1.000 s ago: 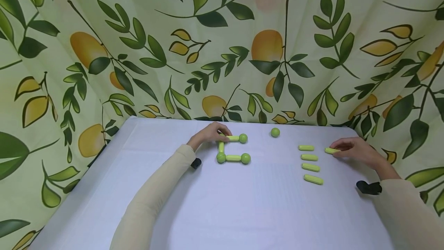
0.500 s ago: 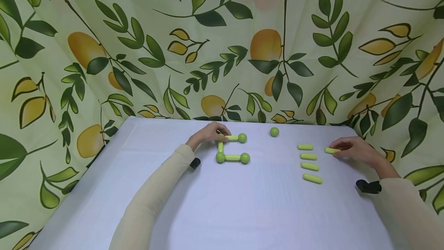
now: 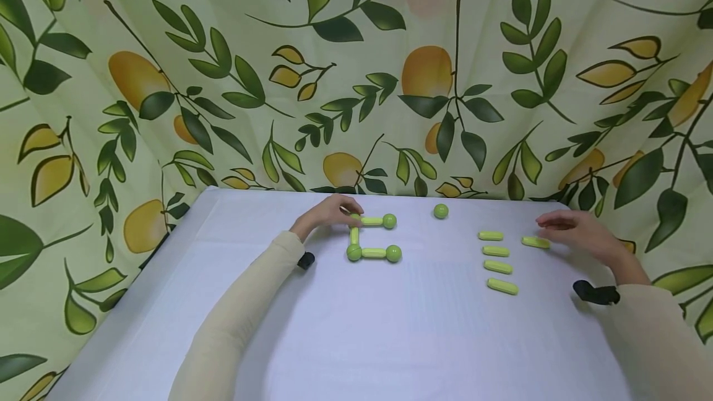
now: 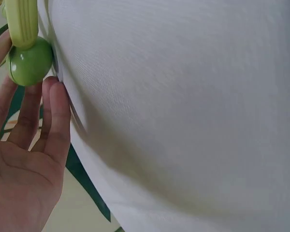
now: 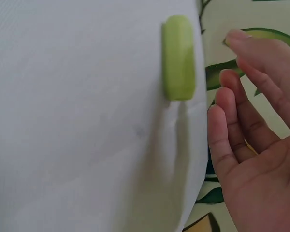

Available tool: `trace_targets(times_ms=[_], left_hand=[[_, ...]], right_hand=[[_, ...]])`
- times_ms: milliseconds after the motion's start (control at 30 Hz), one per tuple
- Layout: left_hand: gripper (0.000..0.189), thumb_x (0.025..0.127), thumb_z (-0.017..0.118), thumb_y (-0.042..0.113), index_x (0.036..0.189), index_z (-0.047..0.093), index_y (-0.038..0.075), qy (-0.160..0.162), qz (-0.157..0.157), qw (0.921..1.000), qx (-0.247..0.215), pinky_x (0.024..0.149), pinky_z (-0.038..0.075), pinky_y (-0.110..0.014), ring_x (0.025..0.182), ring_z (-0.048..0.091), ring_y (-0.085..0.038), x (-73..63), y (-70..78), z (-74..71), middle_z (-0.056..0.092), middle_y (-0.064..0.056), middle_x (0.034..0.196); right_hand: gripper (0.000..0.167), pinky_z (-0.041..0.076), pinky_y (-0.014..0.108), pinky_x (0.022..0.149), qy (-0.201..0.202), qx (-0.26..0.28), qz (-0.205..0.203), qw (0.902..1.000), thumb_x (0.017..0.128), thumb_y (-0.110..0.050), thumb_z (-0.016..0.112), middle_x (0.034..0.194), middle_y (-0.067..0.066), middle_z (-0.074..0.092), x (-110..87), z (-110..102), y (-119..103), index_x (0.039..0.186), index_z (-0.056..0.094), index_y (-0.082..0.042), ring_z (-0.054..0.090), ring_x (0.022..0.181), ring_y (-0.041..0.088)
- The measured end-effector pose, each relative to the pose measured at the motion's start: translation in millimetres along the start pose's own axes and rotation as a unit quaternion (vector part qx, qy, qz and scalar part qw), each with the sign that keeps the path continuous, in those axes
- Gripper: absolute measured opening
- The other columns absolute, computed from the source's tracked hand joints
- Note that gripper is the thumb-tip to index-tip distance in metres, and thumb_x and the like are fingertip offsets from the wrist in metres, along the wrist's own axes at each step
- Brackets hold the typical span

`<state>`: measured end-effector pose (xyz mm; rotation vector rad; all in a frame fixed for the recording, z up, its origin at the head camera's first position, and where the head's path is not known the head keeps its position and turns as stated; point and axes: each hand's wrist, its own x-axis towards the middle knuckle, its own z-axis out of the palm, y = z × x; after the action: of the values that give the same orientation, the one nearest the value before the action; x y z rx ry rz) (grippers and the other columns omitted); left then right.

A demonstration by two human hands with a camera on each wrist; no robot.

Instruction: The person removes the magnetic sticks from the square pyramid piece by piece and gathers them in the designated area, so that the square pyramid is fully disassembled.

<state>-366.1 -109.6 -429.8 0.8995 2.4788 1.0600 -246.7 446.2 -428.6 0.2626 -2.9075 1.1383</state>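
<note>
In the head view my left hand (image 3: 333, 210) is at the upper left corner of a joined shape of light green sticks and green balls. The left wrist view has its fingers fairly straight, with the tips around a green ball (image 4: 31, 62) that joins a ribbed stick (image 4: 22, 21). The shape's lower left ball (image 3: 354, 252) and its two right-end balls (image 3: 389, 221) show uncovered. My right hand (image 3: 582, 234) hovers beside a loose light green stick (image 3: 536, 242) lying on the cloth. Its relaxed fingers are apart from the stick (image 5: 179, 58) in the right wrist view.
Several more loose sticks (image 3: 497, 267) lie in a column left of my right hand. A single green ball (image 3: 441, 211) sits near the table's back edge. White cloth covers the table (image 3: 390, 339), and a leaf-and-fruit patterned curtain (image 3: 362, 79) hangs behind it.
My right hand has let go of the stick, leaving it on the cloth, and has risen slightly away. My left hand has eased slightly left, uncovering more of the upper stick.
</note>
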Motion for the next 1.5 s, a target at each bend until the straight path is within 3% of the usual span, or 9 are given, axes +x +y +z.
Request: trace_targets(times_ms=[200,333,500,733,967,1500], left_hand=[[0.025,0.091,0.079,0.014,0.112,0.075,0.002,0.007,0.001,1.0000,-0.006,0.089,0.053,-0.032,0.107,0.063,-0.023,-1.9,-3.7,-1.1,0.071,-0.003,0.111],[0.023,0.092,0.078,0.012,0.112,0.075,0.002,0.005,0.014,0.9999,-0.008,0.091,0.051,-0.033,0.108,0.063,-0.023,0.1,-3.7,2.5,0.071,-0.005,0.110],[0.021,0.092,0.078,0.011,0.111,0.075,0.001,0.007,0.023,0.9997,0.003,0.095,0.049,-0.033,0.106,0.062,-0.021,4.3,1.7,8.3,0.071,-0.004,0.107],[0.015,0.092,0.077,0.006,0.106,0.076,0.001,0.009,0.020,0.9997,0.006,0.089,0.049,-0.030,0.100,0.062,-0.018,7.0,4.6,11.9,0.071,-0.003,0.102],[0.014,0.092,0.076,0.006,0.106,0.076,0.002,0.008,0.013,0.9999,0.006,0.091,0.049,-0.031,0.101,0.062,-0.018,7.1,6.1,12.7,0.071,-0.001,0.102],[0.014,0.092,0.077,0.007,0.105,0.076,0.003,0.011,0.008,0.9999,0.005,0.086,0.049,-0.029,0.098,0.062,-0.017,6.9,5.4,13.1,0.071,-0.001,0.102]], right_hand=[[0.046,0.049,0.011,0.076,0.035,0.040,-0.006,0.9986,0.096,-0.029,0.075,0.114,0.007,0.071,5.9,3.9,-16.3,0.127,0.065,0.003,0.063,0.093,-0.002],[0.045,0.050,0.012,0.078,0.036,0.069,-0.021,0.9967,0.096,-0.028,0.075,0.115,0.006,0.071,14.7,15.3,-35.6,0.126,0.066,0.003,0.063,0.095,0.000],[0.038,0.051,0.016,0.079,0.021,0.103,-0.049,0.9932,0.095,-0.023,0.076,0.116,0.012,0.070,33.1,36.9,-55.3,0.123,0.068,0.001,0.065,0.097,0.007],[0.041,0.052,0.019,0.084,-0.018,0.132,-0.074,0.9883,0.095,-0.023,0.076,0.120,0.021,0.067,56.5,65.9,-80.4,0.124,0.066,0.004,0.066,0.101,0.013],[0.040,0.055,0.026,0.085,-0.060,0.188,-0.096,0.9757,0.093,-0.017,0.078,0.121,0.024,0.065,72.5,96.2,-107.0,0.122,0.066,0.007,0.066,0.104,0.021],[0.037,0.051,0.031,0.094,-0.120,0.181,-0.134,0.9669,0.091,-0.011,0.079,0.119,0.019,0.068,104.8,171.1,-160.1,0.121,0.068,0.006,0.063,0.110,0.029]])
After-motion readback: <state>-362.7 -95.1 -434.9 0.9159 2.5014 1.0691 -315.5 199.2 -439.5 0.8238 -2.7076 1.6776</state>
